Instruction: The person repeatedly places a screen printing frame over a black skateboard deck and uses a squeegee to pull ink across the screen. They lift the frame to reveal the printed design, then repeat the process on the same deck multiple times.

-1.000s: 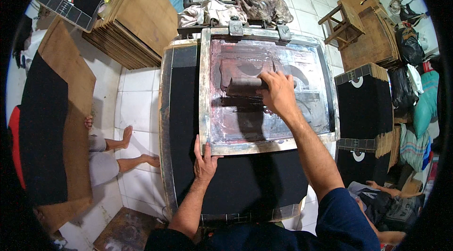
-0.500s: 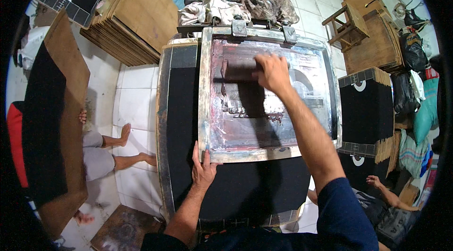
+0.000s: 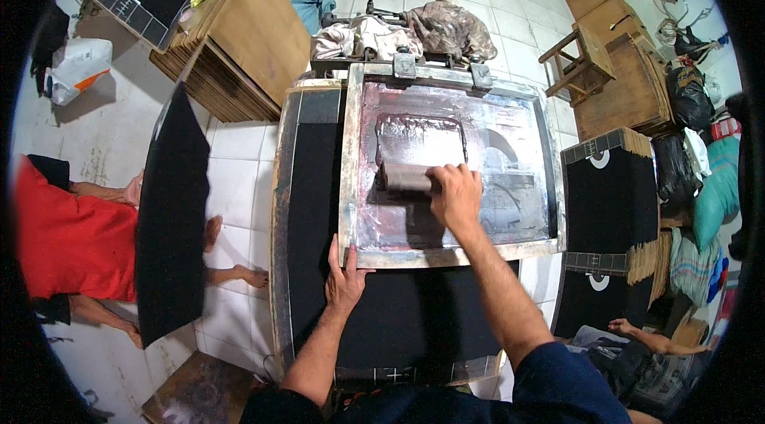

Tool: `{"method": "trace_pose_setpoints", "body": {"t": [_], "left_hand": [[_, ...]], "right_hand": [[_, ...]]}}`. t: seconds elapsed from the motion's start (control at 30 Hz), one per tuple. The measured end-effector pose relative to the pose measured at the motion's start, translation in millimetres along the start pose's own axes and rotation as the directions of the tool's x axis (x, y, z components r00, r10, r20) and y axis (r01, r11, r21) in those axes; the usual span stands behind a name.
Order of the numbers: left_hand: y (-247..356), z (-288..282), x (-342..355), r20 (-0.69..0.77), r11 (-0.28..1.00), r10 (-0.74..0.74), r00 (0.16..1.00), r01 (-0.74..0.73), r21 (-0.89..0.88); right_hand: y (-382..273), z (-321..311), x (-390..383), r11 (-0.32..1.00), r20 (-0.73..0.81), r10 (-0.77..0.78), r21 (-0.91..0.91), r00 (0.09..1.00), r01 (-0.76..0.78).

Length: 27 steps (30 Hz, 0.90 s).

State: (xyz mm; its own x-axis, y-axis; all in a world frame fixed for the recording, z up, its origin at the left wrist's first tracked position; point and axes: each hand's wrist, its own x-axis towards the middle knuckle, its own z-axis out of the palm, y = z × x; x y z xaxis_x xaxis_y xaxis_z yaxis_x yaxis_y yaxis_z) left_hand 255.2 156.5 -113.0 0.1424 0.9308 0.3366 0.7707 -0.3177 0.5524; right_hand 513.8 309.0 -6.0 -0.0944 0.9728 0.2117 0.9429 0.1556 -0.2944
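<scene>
The right hand (image 3: 457, 197), its fingers curled down, had hold of the right end of a grey-brown squeegee (image 3: 405, 178); the bar extended leftward from that hand across the mesh of a screen frame (image 3: 350, 161). The left hand (image 3: 345, 287), fingers loosely spread and half unfolded, touched the frame's near left corner; whether its fingertips pressed beneath the rail could not be told. A glossy dark ink patch (image 3: 418, 137) lay beyond the right hand and slightly to its left.

Handling (judged): the squeegee appeared stiff and light enough for 1 hand, though wet ink would have made its lower part slippery; the upper edge offered the cleaner hold, and a grasp nearer the middle would have spread pressure more evenly. The frame looked rigid and moderately heavy, best held by the near rail, clear of the mesh, which was probably taut and easily torn.

Count: 1 squeegee; 1 frame; 2 clamps (image 3: 404, 65) at the frame's far edge, beyond the right hand; 1 black-covered board (image 3: 312, 185) beneath the frame and the left hand; 2 cloth bundles (image 3: 452, 29) farther beyond; 1 wooden stool (image 3: 587, 53) beyond and rightward of the right hand; 2 black-topped stacks (image 3: 610, 189) well to its right, their layers too fine to count.
</scene>
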Motion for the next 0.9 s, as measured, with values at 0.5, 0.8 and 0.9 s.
{"method": "trace_pose_setpoints", "body": {"t": [0.5,0.8,0.9], "left_hand": [[102.4,-108.7,119.1,-0.498,0.955,0.027,0.867,-0.169,-0.243],[81.4,-207.4,134.9,-0.496,0.941,-0.099,0.862,-0.082,-0.329],[-7.6,-221.4,85.2,-0.394,0.909,-0.34,0.854,0.192,-0.369]], "right_hand": [[-48.4,-158.9,-30.4,0.992,-0.74,-0.095,-0.014,0.666,0.126],[-83.3,-271.2,80.4,0.999,-0.693,0.024,0.0,0.72,-0.033],[-83.0,-277.6,96.7,0.995,-0.695,0.035,-0.043,0.719,-0.09]]}}
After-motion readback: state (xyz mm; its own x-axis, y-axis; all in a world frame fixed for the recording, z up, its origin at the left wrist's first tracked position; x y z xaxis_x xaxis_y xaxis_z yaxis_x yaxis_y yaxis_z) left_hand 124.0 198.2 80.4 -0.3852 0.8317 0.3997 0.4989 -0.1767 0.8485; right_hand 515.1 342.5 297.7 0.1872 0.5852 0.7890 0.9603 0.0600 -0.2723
